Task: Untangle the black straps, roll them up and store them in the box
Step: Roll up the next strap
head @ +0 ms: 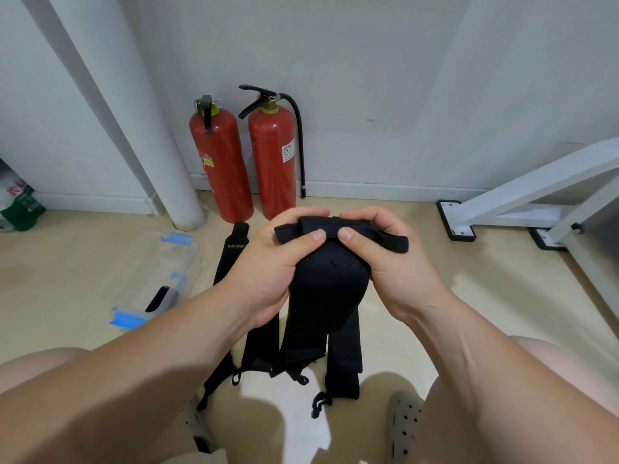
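We see both hands raised in the middle of the scene, clamped together on one black strap [326, 283]. The left hand [271, 262] curls round its left side and the right hand [378, 259] round its right. Both thumbs [316, 235] press side by side on the top of the wound part. A short end of the strap pokes out to the right past the right hand.

Below the hands, the loose straps [345, 363] lie on the floor [469, 296] near us, their thin loops towards our feet. The clear box [174, 262] with blue clips sits on the floor to the left, well apart from the hands. Something dark shows at its near end, and we cannot tell what it is.

Two red fire extinguishers [219, 162] stand against the far wall.
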